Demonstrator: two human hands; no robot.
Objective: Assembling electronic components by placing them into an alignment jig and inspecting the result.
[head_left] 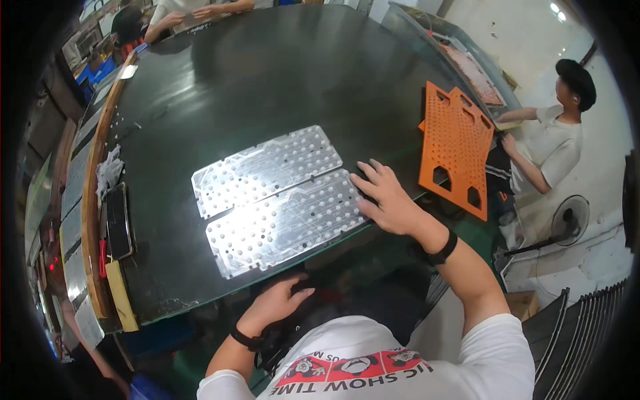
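Note:
Two silvery rectangular panels, a far panel [267, 167] and a near panel [283, 223], lie side by side on the dark table. White round dots and some dark spots cover both, and glare whitens their left part. My right hand [390, 200] is spread open at the panels' right end, fingertips by the near panel's corner; whether they touch it I cannot tell. Lower down, in front of the table's near edge, my left hand [275, 308] has thumb and fingers apart. Nothing shows in it, though some of its fingers are hard to make out.
An orange perforated board [457, 150] juts over the table's right edge, near a person in a white shirt [557, 147]. Along the left side are a wooden rail [93, 200], a phone-like dark slab [120, 220] and a crumpled white cloth [109, 172]. Another person's hands [175, 19] are at the far edge.

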